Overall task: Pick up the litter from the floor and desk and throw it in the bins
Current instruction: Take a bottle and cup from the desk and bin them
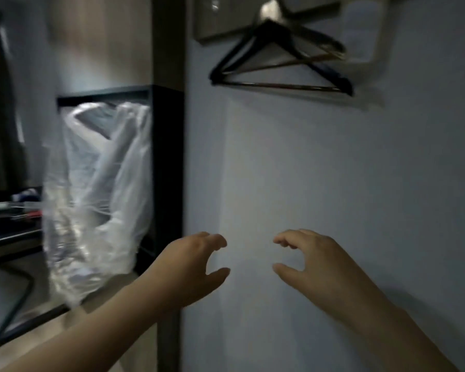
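Before the pale wall [333,170], left hand [193,267] and right hand [317,264] hover apart, fingers loosely curled, holding nothing. Left of them, a clear bin bag [97,183] hangs in a black frame [167,157].

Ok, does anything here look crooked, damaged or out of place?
The hangers on the wall hook stand out: they hang tilted and crossed over each other, not level. To the left, a clear plastic bag sags crumpled off a black frame. The picture is blurred, so finer damage can't be judged.
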The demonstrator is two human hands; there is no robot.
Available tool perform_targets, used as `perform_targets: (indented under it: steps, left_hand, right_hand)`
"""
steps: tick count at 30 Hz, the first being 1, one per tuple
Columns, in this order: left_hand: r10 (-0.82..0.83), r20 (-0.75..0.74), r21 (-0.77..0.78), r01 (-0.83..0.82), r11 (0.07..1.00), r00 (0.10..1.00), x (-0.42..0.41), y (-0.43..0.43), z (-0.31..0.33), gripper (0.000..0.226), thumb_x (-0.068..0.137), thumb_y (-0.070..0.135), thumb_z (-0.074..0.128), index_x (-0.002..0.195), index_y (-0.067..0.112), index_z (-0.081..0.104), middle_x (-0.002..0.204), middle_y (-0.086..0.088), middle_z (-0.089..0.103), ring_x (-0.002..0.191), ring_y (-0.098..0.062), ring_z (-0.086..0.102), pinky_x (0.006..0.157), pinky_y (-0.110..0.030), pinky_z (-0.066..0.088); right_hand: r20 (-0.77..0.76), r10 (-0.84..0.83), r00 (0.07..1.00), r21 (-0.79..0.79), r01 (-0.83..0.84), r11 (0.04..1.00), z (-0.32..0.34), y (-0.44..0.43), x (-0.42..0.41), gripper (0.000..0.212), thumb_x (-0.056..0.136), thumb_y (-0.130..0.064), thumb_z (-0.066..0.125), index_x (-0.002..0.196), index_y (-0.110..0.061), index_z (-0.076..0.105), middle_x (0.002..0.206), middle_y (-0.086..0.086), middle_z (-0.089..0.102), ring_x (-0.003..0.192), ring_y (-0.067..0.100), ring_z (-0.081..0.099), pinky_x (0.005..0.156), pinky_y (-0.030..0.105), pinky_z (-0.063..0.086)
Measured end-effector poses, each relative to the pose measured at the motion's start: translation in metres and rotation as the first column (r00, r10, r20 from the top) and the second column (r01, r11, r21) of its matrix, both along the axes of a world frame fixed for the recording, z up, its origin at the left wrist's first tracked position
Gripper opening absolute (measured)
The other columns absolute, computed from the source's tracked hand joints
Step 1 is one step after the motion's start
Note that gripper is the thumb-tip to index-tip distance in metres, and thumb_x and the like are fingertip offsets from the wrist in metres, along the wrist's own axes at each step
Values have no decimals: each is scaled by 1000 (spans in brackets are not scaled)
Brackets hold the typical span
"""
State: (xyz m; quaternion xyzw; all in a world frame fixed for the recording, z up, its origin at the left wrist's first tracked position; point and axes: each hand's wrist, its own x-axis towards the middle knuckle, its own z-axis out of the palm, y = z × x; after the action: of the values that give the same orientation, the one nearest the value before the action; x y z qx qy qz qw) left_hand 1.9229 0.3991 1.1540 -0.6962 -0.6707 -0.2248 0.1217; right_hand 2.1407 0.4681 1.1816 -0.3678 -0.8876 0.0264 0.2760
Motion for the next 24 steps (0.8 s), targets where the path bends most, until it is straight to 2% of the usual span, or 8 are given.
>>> perform_targets:
  steps: [7,9,12,14,15,17,19,24]
  left_hand:
    - [253,56,19,-255,967,966,-145,-140,12,44,82,47,63,123,32,56,115,12,62,104,-7,60,85,-24,47]
    - [330,53,29,-332,943,942,-184,-181,13,44,82,49,63,122,34,55,114,17,60,101,-3,59,83,-16,44]
    - [420,53,62,-423,904,906,-235,-238,13,42,81,53,62,120,40,54,111,24,57,92,7,53,74,-5,36]
    - [451,39,52,-453,890,892,-250,-250,12,44,79,56,60,121,43,53,110,26,55,87,11,47,69,-2,34]
    - [488,85,19,-491,871,869,-270,-279,7,46,78,58,59,121,43,52,108,28,53,86,12,45,68,-1,34]
    - [512,100,-10,-514,858,853,-283,-298,5,46,78,61,55,121,44,50,110,29,50,88,9,50,70,-5,42]
    - [575,101,-21,-576,817,812,-306,-323,2,42,82,56,56,121,41,50,114,23,55,93,3,55,75,-11,47]
    - [682,105,-5,-686,728,723,-360,-359,-1,44,86,52,56,125,35,51,121,18,56,109,-1,54,86,-18,46]
  right_hand:
    - [7,297,955,-8,-297,955,8,-81,-173,41,87,-38,62,127,-32,55,121,-15,56,112,1,51,93,16,40]
    - [3,367,930,3,-367,930,11,-108,-222,39,85,-37,63,124,-31,57,120,-13,58,111,4,54,93,19,43]
    - [17,456,890,14,-456,890,11,-147,-294,40,84,-37,64,123,-31,58,121,-14,58,112,1,52,92,15,40]
    - [2,504,864,0,-504,864,9,-162,-315,40,83,-35,64,122,-29,59,120,-12,59,111,2,52,93,17,40]
    - [6,554,832,-13,-554,832,5,-182,-350,40,83,-33,64,122,-29,60,120,-11,59,110,2,53,93,18,41]
    - [2,575,818,-26,-574,818,0,-197,-377,40,83,-35,64,122,-31,59,120,-13,59,110,1,53,93,20,43]
    - [19,622,782,-27,-622,783,-4,-213,-411,39,83,-37,64,121,-31,59,119,-14,60,109,2,54,93,22,44]
    - [32,707,707,-41,-706,708,-9,-235,-488,39,82,-35,64,121,-30,60,112,-12,61,105,3,56,92,24,46]
